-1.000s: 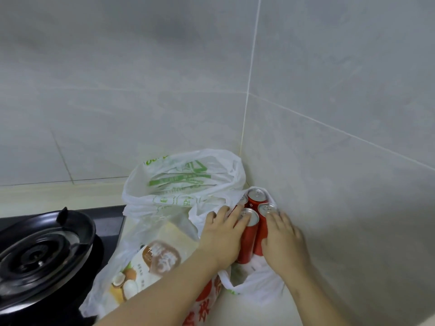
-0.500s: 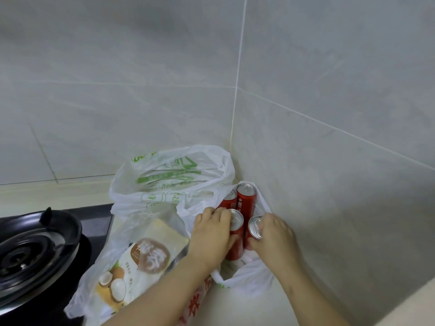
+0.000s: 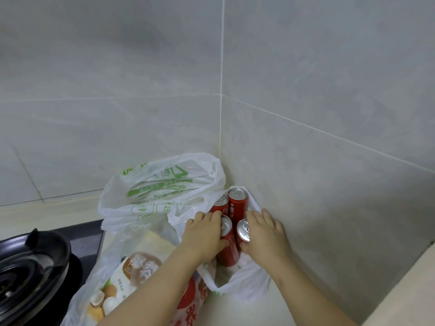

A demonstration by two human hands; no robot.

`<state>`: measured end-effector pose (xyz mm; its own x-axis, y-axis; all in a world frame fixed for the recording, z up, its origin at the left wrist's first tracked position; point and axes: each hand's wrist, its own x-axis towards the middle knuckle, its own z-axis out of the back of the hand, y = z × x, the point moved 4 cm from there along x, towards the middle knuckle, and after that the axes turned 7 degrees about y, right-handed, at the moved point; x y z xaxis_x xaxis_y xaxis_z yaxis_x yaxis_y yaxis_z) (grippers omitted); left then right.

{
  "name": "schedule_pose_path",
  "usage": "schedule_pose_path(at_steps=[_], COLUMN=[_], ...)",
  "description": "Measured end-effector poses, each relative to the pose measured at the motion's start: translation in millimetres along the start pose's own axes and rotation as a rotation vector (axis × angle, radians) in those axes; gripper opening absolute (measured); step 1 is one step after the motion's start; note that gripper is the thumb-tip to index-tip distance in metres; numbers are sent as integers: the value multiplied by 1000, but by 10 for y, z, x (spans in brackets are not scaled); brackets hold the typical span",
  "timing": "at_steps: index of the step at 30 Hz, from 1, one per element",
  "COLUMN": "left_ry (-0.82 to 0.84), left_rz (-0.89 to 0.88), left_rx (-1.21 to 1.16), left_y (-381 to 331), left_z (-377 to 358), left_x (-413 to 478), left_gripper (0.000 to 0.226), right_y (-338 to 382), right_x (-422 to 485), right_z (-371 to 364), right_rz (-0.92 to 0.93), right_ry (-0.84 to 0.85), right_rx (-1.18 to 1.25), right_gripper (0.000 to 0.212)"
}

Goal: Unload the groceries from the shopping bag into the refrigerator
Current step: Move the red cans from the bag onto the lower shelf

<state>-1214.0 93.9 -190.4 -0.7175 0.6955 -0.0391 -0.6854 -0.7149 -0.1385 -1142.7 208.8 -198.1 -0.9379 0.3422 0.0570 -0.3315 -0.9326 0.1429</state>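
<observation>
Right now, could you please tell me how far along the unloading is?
Nothing looks unloaded yet, and no refrigerator is in view. In hand: the left hand and right hand each grip one of the four red cans standing inside the white bag. Left: all four cans, plus the coconut-print carton beside them.

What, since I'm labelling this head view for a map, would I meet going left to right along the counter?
From the left: stove burner → coconut packet → left hand → red cans → right hand → side wall. The white bag is left out, as it overlaps several of these.
</observation>
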Motion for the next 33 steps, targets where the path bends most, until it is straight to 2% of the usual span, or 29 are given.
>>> schedule_pose_path(at_steps=[3, 8, 11, 13, 16, 19, 23, 28, 33], left_ry=[-33, -74, -109, -139, -272, -417, -540, -647, -665], left_rz=[7, 27, 33, 28, 69, 74, 71, 77, 92], left_rx=[32, 33, -90, -307, -760, -1010, -1134, -1233, -1280], left_y=[-37, -54, -42, -11, 54, 48, 105, 301, 546], left_z=[-22, -89, -109, -134, -92, 133, 410, 595, 676], left_x=[-18, 8, 1, -15, -128, -309, -541, -959, -1438], left_gripper=[64, 69, 63, 62, 57, 56, 73, 60, 61], right_y=[-6, -44, -55, -67, -69, -13, 201, 502, 809], right_x=[40, 60, 57, 35, -51, -157, -316, -546, -712], right_z=[-28, -36, -20, -5, 128, 352, 627, 809, 784], right_rz=[14, 19, 9, -11, -21, -40, 26, 121, 187], right_ry=[-3, -31, -81, -118, -215, -302, -386, -397, -414], right_rx=[-59, -36, 4, 66, 210, 438, 781, 1041, 1192], right_gripper=[77, 68, 58, 53, 49, 53, 52, 60, 60])
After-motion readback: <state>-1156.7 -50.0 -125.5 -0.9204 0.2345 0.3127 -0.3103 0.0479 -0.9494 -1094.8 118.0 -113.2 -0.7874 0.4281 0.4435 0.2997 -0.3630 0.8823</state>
